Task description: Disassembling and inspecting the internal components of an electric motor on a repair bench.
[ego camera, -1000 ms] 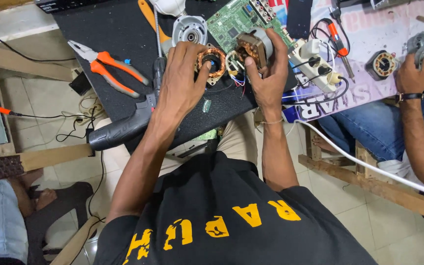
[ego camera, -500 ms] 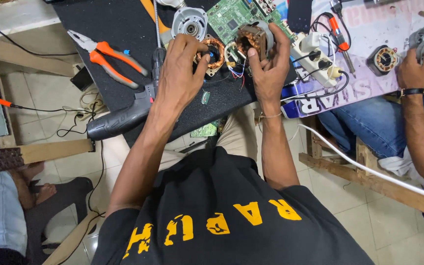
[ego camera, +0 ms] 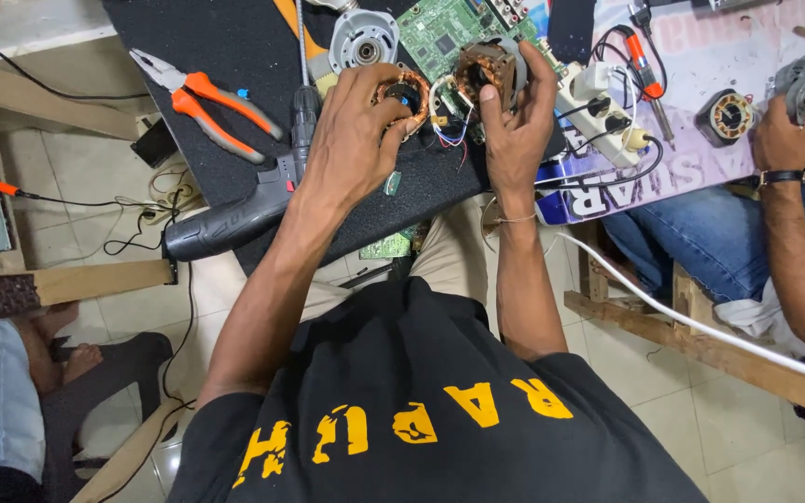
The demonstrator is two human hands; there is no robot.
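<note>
My left hand grips a small copper-wound motor stator over the black mat. My right hand holds a second, larger copper-wound motor part tilted toward me. Thin coloured wires and a small white connector run between the two parts. A round silver motor cap and a green circuit board lie just beyond my hands.
Orange-handled pliers lie on the mat at left. A dark power tool hangs off the mat's near edge. A white power strip sits right of my hands. Another person's hand holds a motor part at far right.
Both hands have stayed on the motor parts; my right hand has turned its part slightly and the view has shifted a little.
</note>
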